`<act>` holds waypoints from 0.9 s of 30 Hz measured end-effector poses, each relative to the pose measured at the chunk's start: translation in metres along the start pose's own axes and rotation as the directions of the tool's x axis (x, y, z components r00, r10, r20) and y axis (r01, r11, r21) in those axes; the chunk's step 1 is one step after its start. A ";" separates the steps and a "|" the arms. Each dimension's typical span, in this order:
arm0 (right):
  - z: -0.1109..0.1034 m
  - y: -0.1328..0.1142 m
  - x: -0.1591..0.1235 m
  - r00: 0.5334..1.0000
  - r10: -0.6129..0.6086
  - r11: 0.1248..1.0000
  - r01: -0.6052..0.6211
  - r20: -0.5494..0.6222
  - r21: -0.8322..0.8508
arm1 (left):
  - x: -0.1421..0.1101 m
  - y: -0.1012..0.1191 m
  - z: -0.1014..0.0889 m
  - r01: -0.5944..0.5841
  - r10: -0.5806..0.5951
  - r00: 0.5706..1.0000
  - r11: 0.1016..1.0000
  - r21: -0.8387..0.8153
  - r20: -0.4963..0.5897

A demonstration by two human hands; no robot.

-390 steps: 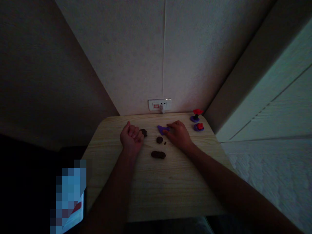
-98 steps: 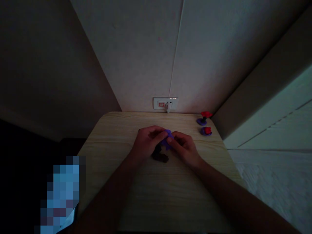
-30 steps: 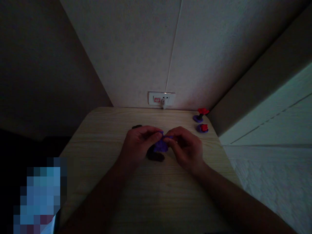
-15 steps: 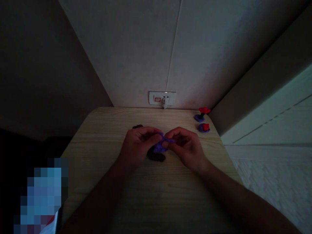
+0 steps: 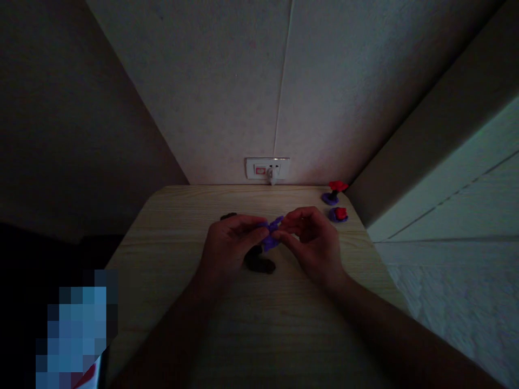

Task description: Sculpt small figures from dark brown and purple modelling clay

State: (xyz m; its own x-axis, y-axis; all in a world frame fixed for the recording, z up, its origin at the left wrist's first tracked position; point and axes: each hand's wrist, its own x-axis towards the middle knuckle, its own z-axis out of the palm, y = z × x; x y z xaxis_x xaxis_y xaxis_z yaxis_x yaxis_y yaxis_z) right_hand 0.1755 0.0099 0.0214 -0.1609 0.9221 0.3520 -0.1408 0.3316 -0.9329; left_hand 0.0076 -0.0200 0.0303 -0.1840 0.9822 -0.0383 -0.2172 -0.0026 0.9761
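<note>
A small lump of purple modelling clay (image 5: 271, 241) is pinched between my two hands above the table. My left hand (image 5: 229, 240) grips it from the left with thumb and fingers. From the right, my right hand (image 5: 312, 237) pinches the same clay, its fingers curled and the thumb against the lower part. Just below lies a dark brown clay roll (image 5: 261, 265), partly behind my left fingers. Another dark brown clay piece (image 5: 228, 216) shows behind my left hand, mostly covered.
At the table's back right corner stand a red clay flower on a purple base (image 5: 337, 187) and a red clay piece in a purple cup shape (image 5: 339, 214). A wall socket (image 5: 267, 168) with a plug is behind the wooden table (image 5: 259, 324). A blurred-out screen (image 5: 81, 329) glows at lower left.
Earlier my left hand was a fist and the purple clay lay by my right hand on the table. Now both hands hold it, and its shape has changed under my fingers.
</note>
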 end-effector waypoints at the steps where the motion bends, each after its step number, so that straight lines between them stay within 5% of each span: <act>1: -0.001 0.000 -0.001 0.998 -0.053 0.996 0.054 0.017 -0.068 | 0.000 -0.001 0.000 -0.002 0.002 1.000 1.000 -0.007 -0.005; 6: -0.003 -0.005 -0.004 0.968 -0.182 0.925 0.228 0.172 -0.304 | -0.002 0.001 0.002 -0.073 0.074 0.997 0.997 0.014 -0.018; 11: 0.001 -0.005 -0.002 0.991 -0.016 0.997 0.026 0.130 -0.076 | -0.005 0.006 0.005 -0.099 0.098 0.995 0.994 0.040 0.016; 18: 0.003 -0.011 0.000 0.973 0.199 0.969 -0.213 0.118 0.122 | -0.006 0.007 0.009 -0.122 0.121 0.993 0.990 0.072 0.013; 27: 0.008 -0.005 -0.001 0.967 0.256 0.955 -0.249 -0.019 0.161 | -0.004 0.005 0.007 -0.135 0.135 0.991 0.985 0.109 0.010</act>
State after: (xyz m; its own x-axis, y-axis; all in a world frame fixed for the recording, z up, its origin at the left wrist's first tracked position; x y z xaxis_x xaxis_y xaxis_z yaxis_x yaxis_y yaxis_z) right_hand 0.1686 0.0054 0.0260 -0.1729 0.9798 0.1004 -0.2517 0.0546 -0.9663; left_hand 0.0144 -0.0229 0.0366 -0.2024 0.9746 0.0956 -0.0848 -0.1147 0.9898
